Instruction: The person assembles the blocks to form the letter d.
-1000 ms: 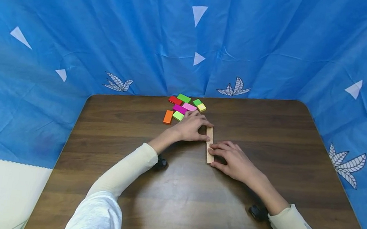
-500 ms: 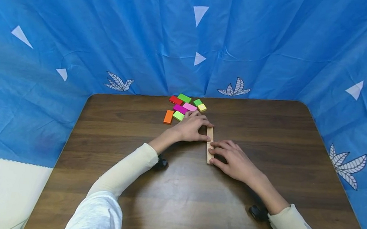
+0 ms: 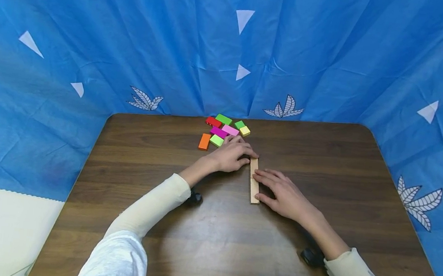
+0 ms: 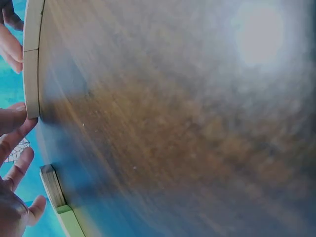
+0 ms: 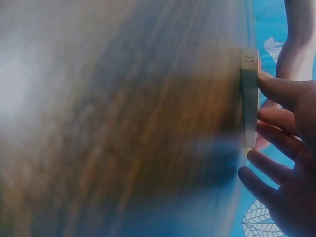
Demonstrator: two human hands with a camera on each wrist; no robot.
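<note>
Two plain wooden blocks (image 3: pixel 254 190) lie end to end in a straight row on the table, with the seam between them showing in the left wrist view. My left hand (image 3: pixel 231 155) is at the row's far end; its forefinger touches the end of the far block (image 4: pixel 31 84), and the thumb stands off to the left. My right hand (image 3: pixel 282 194) lies along the row's right side, fingertips and thumb against it, fingers loosely extended. In the right wrist view, the near block (image 5: pixel 250 94) has "35" printed at its end.
Several coloured blocks lie loosely grouped behind my left hand, among them an orange block (image 3: pixel 204 142), a red block (image 3: pixel 213 122) and a yellow block (image 3: pixel 244 130). A blue curtain (image 3: pixel 200 40) hangs along the far edge of the brown table (image 3: pixel 208 255).
The wooden row has slid slightly towards me. My left thumb has come away from the far block's side, while the forefinger stays at its end. The right hand has barely moved.
</note>
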